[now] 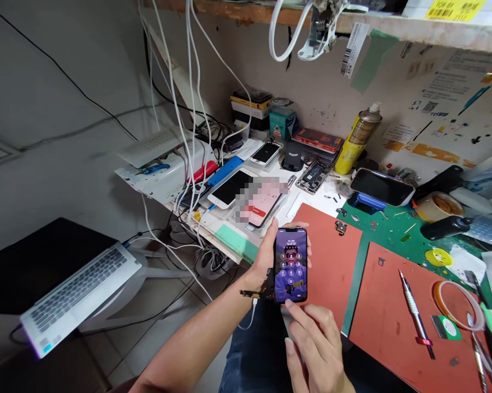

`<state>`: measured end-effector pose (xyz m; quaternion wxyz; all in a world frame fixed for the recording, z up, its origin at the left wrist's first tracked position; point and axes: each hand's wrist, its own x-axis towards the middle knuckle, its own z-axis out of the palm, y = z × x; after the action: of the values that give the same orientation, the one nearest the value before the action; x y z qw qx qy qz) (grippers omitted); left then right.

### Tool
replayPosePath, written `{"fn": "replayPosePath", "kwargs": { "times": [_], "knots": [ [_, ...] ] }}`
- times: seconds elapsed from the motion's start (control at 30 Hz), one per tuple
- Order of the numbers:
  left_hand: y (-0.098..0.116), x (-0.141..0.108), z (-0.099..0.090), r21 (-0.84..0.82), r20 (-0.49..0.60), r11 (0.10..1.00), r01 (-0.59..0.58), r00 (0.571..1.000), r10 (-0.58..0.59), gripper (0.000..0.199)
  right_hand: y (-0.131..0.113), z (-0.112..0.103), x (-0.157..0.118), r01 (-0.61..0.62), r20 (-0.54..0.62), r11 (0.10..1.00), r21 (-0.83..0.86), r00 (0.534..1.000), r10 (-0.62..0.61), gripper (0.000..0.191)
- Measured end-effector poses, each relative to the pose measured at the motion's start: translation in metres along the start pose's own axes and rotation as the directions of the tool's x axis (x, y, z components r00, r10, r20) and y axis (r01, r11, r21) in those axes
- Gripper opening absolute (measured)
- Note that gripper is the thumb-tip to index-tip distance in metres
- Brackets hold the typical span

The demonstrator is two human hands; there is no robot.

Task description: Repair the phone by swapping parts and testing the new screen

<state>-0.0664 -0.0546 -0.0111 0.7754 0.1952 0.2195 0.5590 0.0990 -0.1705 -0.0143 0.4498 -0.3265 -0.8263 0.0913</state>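
Left hand (265,248): wrapped round the phone from nine o'clock, thumb along its edge.
Phone (290,267): held in the air beside the red mat (323,240), keypad lit; a slackened grip could drop it toward the lap (246,349) at seven o'clock.
Right hand (317,338): at five o'clock from the phone, fingers loosely bent, gripping nothing visible; one fingertip meets the screen's lower edge, contact unclear. A stray touch could enter a wrong digit.
Circuit strip (250,294): juts out at eight o'clock; twisting the phone could strain it, if joined there.
White cable (253,315): meets the strip from below, toward seven o'clock; a snag could pull it loose.
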Motion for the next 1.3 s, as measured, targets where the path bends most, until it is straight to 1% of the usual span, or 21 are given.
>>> {"fn": "replayPosePath", "kwargs": {
  "times": [0.1, 0.17, 0.3, 0.4, 0.57, 0.67, 0.93, 1.1, 1.2, 1.3],
  "knots": [
    [0.0, -0.001, 0.001, 0.003, -0.002, 1.0, 0.002, 1.0, -0.002, 0.067, 0.006, -0.002, -0.007, -0.067, -0.112, 0.998, 0.004, 0.991, 0.067, 0.021],
    [0.0, -0.001, 0.001, 0.006, 0.0, 1.0, 0.006, 1.0, -0.006, 0.068, 0.012, -0.002, -0.009, -0.089, -0.178, 0.996, 0.03, 0.98, 0.093, 0.022],
    [0.001, 0.0, 0.001, -0.003, 0.036, 1.0, 0.009, 0.999, -0.009, 0.069, 0.019, 0.0, -0.007, -0.119, -0.238, 0.987, 0.107, 0.961, 0.141, 0.023],
    [0.001, 0.0, 0.002, -0.012, 0.056, 1.0, 0.002, 0.998, -0.002, 0.07, 0.019, 0.002, -0.005, -0.137, -0.265, 0.982, 0.131, 0.95, 0.168, 0.022],
    [0.0, -0.001, 0.001, -0.02, 0.048, 1.0, 0.012, 0.999, -0.011, 0.071, 0.02, 0.006, -0.009, -0.168, -0.257, 0.974, 0.154, 0.945, 0.204, 0.022],
    [0.0, -0.001, 0.0, -0.029, 0.046, 0.999, 0.03, 0.999, -0.029, 0.069, 0.02, 0.008, -0.011, -0.188, -0.279, 0.967, 0.175, 0.932, 0.231, 0.021],
    [0.002, -0.001, 0.002, -0.027, 0.063, 0.999, 0.021, 0.998, -0.019, 0.067, 0.018, 0.011, -0.009, -0.182, -0.314, 0.967, 0.181, 0.921, 0.232, 0.022],
    [0.001, -0.001, 0.001, -0.032, 0.061, 0.999, 0.026, 0.998, -0.024, 0.066, 0.013, 0.011, -0.006, -0.242, -0.308, 0.951, 0.193, 0.905, 0.293, 0.021],
    [0.001, -0.001, 0.001, -0.036, 0.055, 0.999, 0.035, 0.998, -0.033, 0.066, 0.012, 0.008, -0.006, -0.242, -0.291, 0.952, 0.187, 0.912, 0.289, 0.021],
    [0.002, -0.001, 0.002, -0.026, 0.042, 0.999, 0.036, 0.999, -0.034, 0.067, 0.012, 0.004, -0.007, -0.196, -0.237, 0.973, 0.123, 0.946, 0.22, 0.022]
  ]
}}
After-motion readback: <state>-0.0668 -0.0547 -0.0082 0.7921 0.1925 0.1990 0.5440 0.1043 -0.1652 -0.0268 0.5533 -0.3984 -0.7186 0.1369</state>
